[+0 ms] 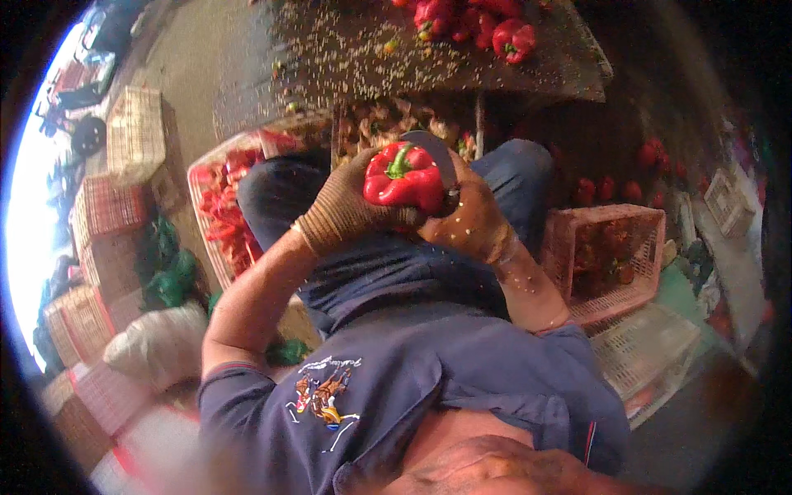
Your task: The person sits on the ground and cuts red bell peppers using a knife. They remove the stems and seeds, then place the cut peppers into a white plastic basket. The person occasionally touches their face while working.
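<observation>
In front of my lap, a red bell pepper with a green stem faces up. My left hand, in a ribbed brownish glove, grips it from the left and below. My right hand, in a stained brown glove, is closed at the pepper's right side. A grey blade, apparently a knife's, shows behind the pepper beside the right hand; its handle is mostly hidden. Pale seeds cling to the right glove and wrist. Beyond the hands, a work table is strewn with seeds.
Whole red peppers lie at the table's far side. Cut red pepper pieces fill a crate by my left knee. Under the table edge is a heap of pepper scraps. A pink crate lies tipped at right. Stacked crates stand left.
</observation>
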`<action>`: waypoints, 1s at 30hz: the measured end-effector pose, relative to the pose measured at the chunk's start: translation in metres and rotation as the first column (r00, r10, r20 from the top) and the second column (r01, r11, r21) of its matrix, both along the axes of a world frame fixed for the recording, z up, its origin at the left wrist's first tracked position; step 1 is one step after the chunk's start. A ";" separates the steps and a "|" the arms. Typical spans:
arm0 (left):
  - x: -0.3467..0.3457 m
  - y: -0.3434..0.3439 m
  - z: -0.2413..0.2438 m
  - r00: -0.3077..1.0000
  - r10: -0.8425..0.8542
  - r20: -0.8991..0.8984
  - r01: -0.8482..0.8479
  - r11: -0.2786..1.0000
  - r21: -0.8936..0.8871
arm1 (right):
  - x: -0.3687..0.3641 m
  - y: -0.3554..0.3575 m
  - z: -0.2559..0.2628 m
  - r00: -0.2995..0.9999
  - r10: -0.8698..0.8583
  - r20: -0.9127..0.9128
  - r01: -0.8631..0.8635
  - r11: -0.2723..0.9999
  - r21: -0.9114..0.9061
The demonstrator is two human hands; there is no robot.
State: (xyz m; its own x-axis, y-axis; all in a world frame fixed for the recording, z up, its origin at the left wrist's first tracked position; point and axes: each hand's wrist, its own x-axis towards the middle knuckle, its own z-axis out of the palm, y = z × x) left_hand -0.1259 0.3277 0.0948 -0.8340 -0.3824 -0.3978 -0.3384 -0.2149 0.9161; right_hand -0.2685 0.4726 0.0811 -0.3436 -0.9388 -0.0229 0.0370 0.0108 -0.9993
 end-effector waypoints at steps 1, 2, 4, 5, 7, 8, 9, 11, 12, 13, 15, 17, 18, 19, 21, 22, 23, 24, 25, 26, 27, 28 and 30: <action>0.006 0.005 0.001 0.999 -0.044 -0.008 0.044 0.996 -0.077 | 0.002 0.007 -0.006 0.995 0.027 -0.099 -0.028 0.999 -0.018; 0.012 0.008 0.002 0.996 -0.091 -0.013 0.088 0.984 -0.153 | 0.005 0.013 -0.007 0.991 0.050 -0.127 -0.049 0.999 0.005; 0.020 0.006 -0.005 0.971 -0.233 -0.048 0.223 0.961 -0.162 | 0.013 0.026 -0.002 0.979 0.103 -0.178 -0.096 0.994 0.048; 0.024 0.006 -0.005 0.960 -0.279 0.015 0.277 0.946 -0.166 | 0.015 0.031 0.002 0.986 0.120 -0.116 -0.108 0.989 0.103; 0.022 -0.001 -0.003 0.877 -0.433 0.210 0.454 0.889 -0.062 | 0.014 0.032 -0.004 0.991 0.086 -0.100 -0.073 0.989 0.131; 0.026 0.007 -0.014 0.838 -0.535 0.109 0.538 0.843 0.008 | 0.011 0.033 -0.012 0.989 0.064 -0.130 -0.047 0.991 0.126; 0.033 0.016 -0.026 0.780 -0.626 0.007 0.625 0.779 0.052 | 0.004 0.031 -0.015 0.999 0.013 -0.041 -0.005 0.984 0.176; 0.024 0.039 -0.025 0.650 -0.702 -0.291 0.759 0.616 0.210 | -0.014 0.023 -0.039 0.991 -0.077 0.107 0.045 0.960 0.276; 0.012 0.037 -0.025 0.562 -0.786 -0.258 0.826 0.515 0.229 | -0.013 0.019 -0.035 0.992 -0.077 0.099 0.055 0.977 0.208; 0.002 0.034 -0.035 0.489 -0.807 -0.331 0.859 0.512 0.021 | -0.014 0.011 -0.028 0.994 -0.068 0.090 0.056 0.989 0.136; -0.001 0.026 -0.042 0.518 -0.756 -0.400 0.804 0.590 -0.073 | -0.024 0.004 -0.018 0.996 -0.041 -0.080 0.047 0.997 0.063; 0.007 0.007 -0.028 0.707 -0.620 -0.340 0.690 0.711 0.139 | -0.028 0.004 -0.023 0.995 -0.063 0.077 0.053 0.989 0.136; 0.011 -0.004 -0.025 0.704 -0.644 -0.300 0.706 0.679 0.198 | -0.029 0.003 -0.028 0.985 -0.068 0.158 0.040 0.984 0.172; 0.016 -0.018 -0.023 0.700 -0.666 -0.257 0.714 0.653 0.253 | -0.032 0.005 -0.047 0.955 -0.098 0.280 0.047 0.982 0.185; 0.047 -0.039 -0.029 0.817 -0.526 -0.238 0.576 0.770 0.273 | -0.043 0.018 -0.073 0.760 -0.093 0.643 -0.003 0.989 0.148; 0.070 -0.050 -0.021 0.932 -0.324 -0.161 0.359 0.882 0.305 | -0.038 0.013 -0.072 0.707 -0.053 0.705 0.000 0.997 0.075; 0.089 -0.061 -0.014 0.990 -0.100 -0.101 0.127 0.942 0.311 | -0.037 0.008 -0.069 0.652 -0.012 0.758 0.005 1.000 0.012; 0.107 -0.065 -0.010 0.981 0.173 -0.087 -0.140 0.944 0.298 | -0.031 0.004 -0.061 0.691 -0.064 0.720 0.055 0.998 0.036; 0.130 -0.079 -0.017 0.954 0.292 -0.066 -0.260 0.919 0.296 | -0.026 0.000 -0.051 0.730 -0.113 0.674 0.099 0.993 0.059; 0.155 -0.092 -0.022 0.911 0.409 -0.044 -0.382 0.881 0.279 | -0.023 0.001 -0.050 0.706 -0.218 0.674 0.129 0.975 0.181; 0.173 -0.110 -0.030 0.863 0.504 -0.032 -0.479 0.838 0.262 | -0.023 0.000 -0.048 0.680 -0.343 0.648 0.177 0.934 0.309; 0.194 -0.133 -0.028 0.906 0.422 0.018 -0.420 0.897 0.134 | -0.019 -0.005 -0.043 0.737 -0.315 0.598 0.157 0.940 0.302; 0.235 -0.173 -0.041 0.851 0.435 0.295 -0.453 0.892 -0.008 | -0.017 -0.013 -0.030 0.841 -0.264 0.472 0.129 0.945 0.300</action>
